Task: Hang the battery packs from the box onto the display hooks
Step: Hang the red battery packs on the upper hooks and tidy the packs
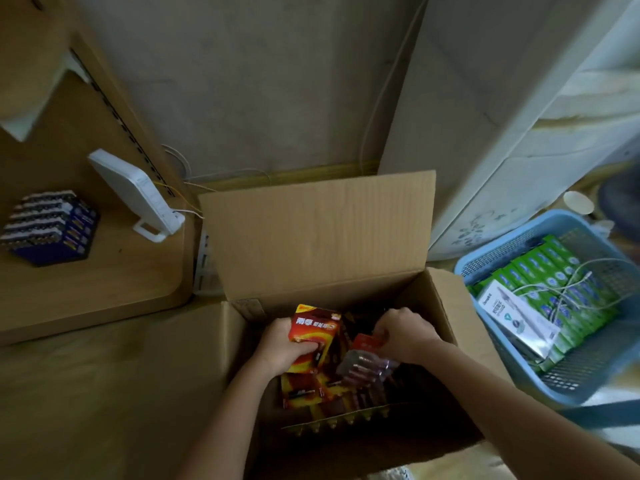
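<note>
Cardboard box [311, 237]; left hand [284, 344] fingers round one pack [313, 323], right hand [405, 336] round another pack [363, 362]

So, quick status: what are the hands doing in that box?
Left hand grips red battery pack. Right hand pinches a clear-fronted pack. Both inside box. Nothing in the way.

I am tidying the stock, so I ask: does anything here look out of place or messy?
The battery packs in the box lie jumbled at mixed angles, not stacked. In the blue basket, a loose white cable sprawls tangled over the green packs. No damage or spill shows.
</note>
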`<state>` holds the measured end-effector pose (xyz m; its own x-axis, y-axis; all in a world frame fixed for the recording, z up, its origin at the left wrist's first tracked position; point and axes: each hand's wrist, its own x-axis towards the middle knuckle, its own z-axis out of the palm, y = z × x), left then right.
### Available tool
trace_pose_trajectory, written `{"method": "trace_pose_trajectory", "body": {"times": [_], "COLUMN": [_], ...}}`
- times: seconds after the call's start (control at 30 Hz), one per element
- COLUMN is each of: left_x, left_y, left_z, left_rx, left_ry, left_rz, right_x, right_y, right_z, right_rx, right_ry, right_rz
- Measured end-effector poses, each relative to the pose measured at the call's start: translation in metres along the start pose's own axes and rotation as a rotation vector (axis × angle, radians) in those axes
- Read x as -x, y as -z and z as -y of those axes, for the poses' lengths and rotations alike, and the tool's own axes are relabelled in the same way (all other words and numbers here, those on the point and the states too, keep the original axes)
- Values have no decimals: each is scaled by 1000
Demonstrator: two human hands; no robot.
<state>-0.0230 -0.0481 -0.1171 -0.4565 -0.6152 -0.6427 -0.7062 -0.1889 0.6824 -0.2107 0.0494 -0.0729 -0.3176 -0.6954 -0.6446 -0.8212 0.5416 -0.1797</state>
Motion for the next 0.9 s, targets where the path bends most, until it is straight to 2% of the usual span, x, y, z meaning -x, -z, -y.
{"method": "trace_pose_trajectory", "body": {"times": [0.13,0.33,0.47,0.6,0.8,0.9], "left_x": [64,175,253,323,401,425], "left_y": [27,106,167,225,318,367], "left_z": [-32,-99,-145,-172,-166,-148], "left_rx": [150,287,367,422,497,536], "left_ry": [0,-34,-58,-122,-203,-237], "left_rz": [-38,-214,-298,-422,-575,-654], "right_x": [52,146,206,250,285,294], "right_y": [45,146,214,263,301,304], "right_z": [19,66,120,185,300,367], "right_rx": [-88,-118,-221,-308,-371,-571], "right_ry": [63,175,284,405,596,611], "right_rz": [-167,-326,-324,-249,-283,-319]}}
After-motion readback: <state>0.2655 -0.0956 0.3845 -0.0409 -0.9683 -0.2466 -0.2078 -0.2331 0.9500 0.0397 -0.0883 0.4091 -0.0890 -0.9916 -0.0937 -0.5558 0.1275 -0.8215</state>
